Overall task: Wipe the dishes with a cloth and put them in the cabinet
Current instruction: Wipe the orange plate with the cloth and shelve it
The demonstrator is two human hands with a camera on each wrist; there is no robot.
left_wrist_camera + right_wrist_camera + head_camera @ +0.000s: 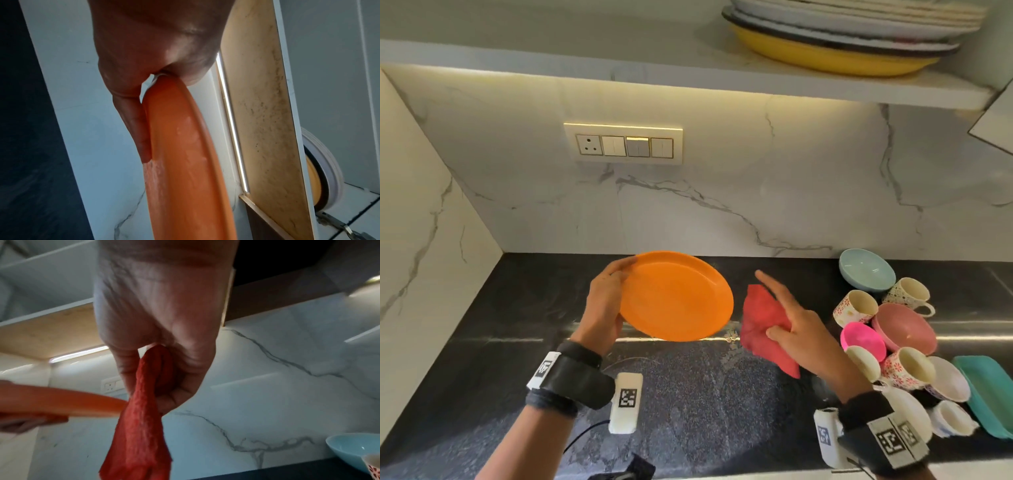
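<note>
My left hand (604, 305) grips the orange plate (676, 296) by its rim, tilted above the bench (482, 342). My right hand (796, 323) pinches the red cloth (763, 325) just beside it, forefinger outstretched.

left hand (604, 308) grips orange plate (677, 296), tilted, above black counter (482, 342); right hand (796, 323) pinches red cloth (763, 322) just beside it; cups and bowls (893, 329) clustered right; plate stack (842, 31) on shelf.
</note>
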